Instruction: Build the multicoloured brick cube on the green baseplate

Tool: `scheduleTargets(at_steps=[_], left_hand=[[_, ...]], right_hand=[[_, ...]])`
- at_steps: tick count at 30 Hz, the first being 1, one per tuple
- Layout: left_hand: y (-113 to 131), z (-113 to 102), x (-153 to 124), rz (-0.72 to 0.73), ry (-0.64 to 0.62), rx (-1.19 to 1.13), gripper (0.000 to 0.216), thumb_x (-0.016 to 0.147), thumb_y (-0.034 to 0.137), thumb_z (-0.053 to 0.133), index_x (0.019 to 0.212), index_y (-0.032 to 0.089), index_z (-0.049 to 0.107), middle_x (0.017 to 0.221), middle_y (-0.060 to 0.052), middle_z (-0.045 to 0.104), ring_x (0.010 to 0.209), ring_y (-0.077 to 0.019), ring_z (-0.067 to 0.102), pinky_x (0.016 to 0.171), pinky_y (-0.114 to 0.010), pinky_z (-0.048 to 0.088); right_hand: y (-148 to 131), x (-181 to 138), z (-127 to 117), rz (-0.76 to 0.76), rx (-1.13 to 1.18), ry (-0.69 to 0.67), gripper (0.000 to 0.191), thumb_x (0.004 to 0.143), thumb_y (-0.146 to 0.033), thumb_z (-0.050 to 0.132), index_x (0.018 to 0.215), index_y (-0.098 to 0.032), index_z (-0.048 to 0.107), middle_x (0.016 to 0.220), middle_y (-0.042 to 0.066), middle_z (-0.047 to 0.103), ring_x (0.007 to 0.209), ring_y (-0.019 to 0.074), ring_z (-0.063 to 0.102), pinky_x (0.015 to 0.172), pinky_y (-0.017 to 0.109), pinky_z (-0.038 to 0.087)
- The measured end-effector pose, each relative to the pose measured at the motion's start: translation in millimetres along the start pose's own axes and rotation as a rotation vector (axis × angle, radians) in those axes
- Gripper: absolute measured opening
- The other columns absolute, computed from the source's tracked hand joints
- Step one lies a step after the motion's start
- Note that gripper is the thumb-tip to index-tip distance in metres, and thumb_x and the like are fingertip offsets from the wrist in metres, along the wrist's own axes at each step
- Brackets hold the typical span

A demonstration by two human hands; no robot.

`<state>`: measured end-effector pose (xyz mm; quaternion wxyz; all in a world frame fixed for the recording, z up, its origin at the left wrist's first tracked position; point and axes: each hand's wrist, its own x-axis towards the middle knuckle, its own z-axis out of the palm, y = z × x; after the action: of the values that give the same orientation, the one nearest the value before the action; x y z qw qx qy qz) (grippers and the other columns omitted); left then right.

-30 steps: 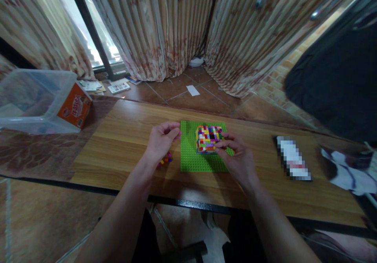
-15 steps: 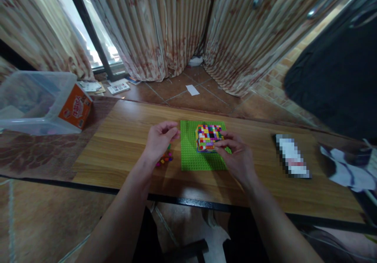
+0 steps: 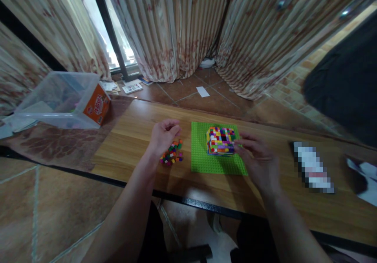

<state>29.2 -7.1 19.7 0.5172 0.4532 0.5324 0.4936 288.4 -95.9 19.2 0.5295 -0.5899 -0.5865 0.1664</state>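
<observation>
A block-shaped build of many-coloured toy bricks (image 3: pixel 221 149) stands on a green baseplate (image 3: pixel 200 165), with a dark gap in its top. At its right side, my right hand (image 3: pixel 257 157) has its fingers stretched towards the build's edge, somewhat blurred and loosely apart, with no brick visible between them. Left of the baseplate, my left hand (image 3: pixel 165 135) hovers with thumb and forefinger pinched together. Whatever that pinch holds, if anything, is too small to make out. Beneath and beside it lies a pile of small loose bricks (image 3: pixel 174 153), partly covered by the hand.
A wooden table (image 3: pixel 123 137) carries the baseplate; its dark front edge runs close to my legs. On the right lies a pixelated flat object (image 3: pixel 313 168), with papers (image 3: pixel 365 176) beyond it. A clear plastic bin (image 3: pixel 59 117) with an orange label stands at the far left.
The view has shifted left, showing more of the loose pile. My right hand has drawn back rightward from the build's front corner. My left hand stays pinched near the pile.
</observation>
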Motion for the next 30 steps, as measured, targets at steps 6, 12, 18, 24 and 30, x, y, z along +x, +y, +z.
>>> scheduleTargets(at_steps=[6, 12, 18, 24, 30], left_hand=[[-10.9, -15.5, 10.0, 0.163, 0.018, 0.250, 0.016, 0.073, 0.019, 0.066, 0.088, 0.017, 0.072, 0.080, -0.004, 0.072, 0.075, -0.0165, 0.067, 0.079, -0.031, 0.054], [-13.0, -29.5, 9.5, 0.269, -0.148, 0.591, 0.021, 0.076, 0.012, 0.058, 0.088, 0.018, 0.074, 0.092, -0.008, 0.075, 0.086, -0.0205, 0.069, 0.086, -0.035, 0.053], [-6.4, -23.2, -0.7, 0.375, -0.384, 0.847, 0.023, 0.078, 0.011, 0.056, 0.090, 0.019, 0.074, 0.093, -0.005, 0.074, 0.085, -0.0180, 0.066, 0.082, -0.030, 0.051], [-3.4, -11.6, -4.9, 0.421, -0.409, 1.031, 0.015, 0.080, 0.014, 0.057, 0.078, 0.019, 0.072, 0.087, -0.004, 0.072, 0.083, -0.0172, 0.064, 0.082, -0.029, 0.049], [-5.6, -7.6, -7.0, 0.448, -0.440, 1.022, 0.020, 0.082, 0.012, 0.054, 0.076, 0.019, 0.071, 0.084, -0.005, 0.071, 0.083, -0.0178, 0.065, 0.082, -0.031, 0.050]], right_hand=[[-15.8, 0.6, -2.7, -0.115, -0.008, 0.300, 0.009, 0.085, -0.024, 0.068, 0.091, -0.024, 0.074, 0.093, 0.004, 0.072, 0.089, 0.0203, 0.069, 0.082, 0.040, 0.056], [-33.4, -21.4, 14.1, -0.306, -0.130, 0.009, 0.020, 0.086, -0.014, 0.062, 0.095, -0.028, 0.072, 0.092, 0.001, 0.074, 0.086, 0.0196, 0.070, 0.081, 0.037, 0.057], [-39.8, -34.4, 34.9, -0.403, -0.169, -0.248, 0.022, 0.090, -0.011, 0.055, 0.098, -0.026, 0.069, 0.093, 0.002, 0.073, 0.085, 0.0156, 0.071, 0.075, 0.028, 0.058], [-38.8, -33.4, 35.6, -0.400, -0.184, -0.267, 0.021, 0.090, -0.008, 0.055, 0.098, -0.021, 0.069, 0.093, 0.003, 0.072, 0.085, 0.0122, 0.069, 0.076, 0.023, 0.055], [-39.6, -33.3, 36.6, -0.397, -0.197, -0.271, 0.019, 0.090, -0.009, 0.055, 0.095, -0.021, 0.069, 0.091, 0.003, 0.072, 0.083, 0.0125, 0.070, 0.076, 0.023, 0.055]])
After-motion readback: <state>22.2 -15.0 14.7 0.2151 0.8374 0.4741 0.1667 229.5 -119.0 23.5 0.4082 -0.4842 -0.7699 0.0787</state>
